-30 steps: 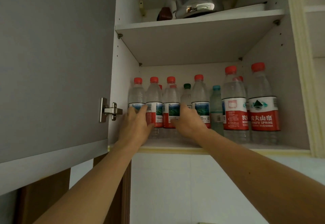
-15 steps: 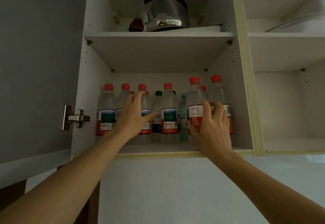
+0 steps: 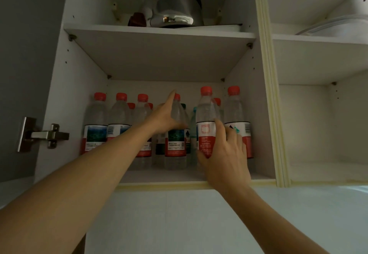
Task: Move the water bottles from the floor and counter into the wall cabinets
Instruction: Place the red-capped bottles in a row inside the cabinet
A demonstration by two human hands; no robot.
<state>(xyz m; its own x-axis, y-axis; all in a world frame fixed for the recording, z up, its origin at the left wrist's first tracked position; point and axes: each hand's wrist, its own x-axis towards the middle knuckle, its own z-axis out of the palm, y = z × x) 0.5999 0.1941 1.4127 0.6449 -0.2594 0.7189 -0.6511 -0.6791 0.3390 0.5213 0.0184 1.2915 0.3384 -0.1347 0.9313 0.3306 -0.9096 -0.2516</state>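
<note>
water bottles (image 3: 119, 126) stand upright in crowded rows on the lower shelf (image 3: 159, 176) of the open wall cabinet, directly under the shelf holding a steel kettle (image 3: 173, 8). left hand (image 3: 165, 118) is spread open against a middle bottle (image 3: 176, 132), not closed on it. right hand (image 3: 225, 154) is wrapped around a red-label bottle (image 3: 206, 126) at the shelf's front right.

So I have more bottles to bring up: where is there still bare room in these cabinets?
The lower shelf left of the divider is crowded with water bottles wall to wall, both hands among them. The lower right compartment, past the divider, looks bare. Above, the kettle leaves a patch at its left wall.
</note>
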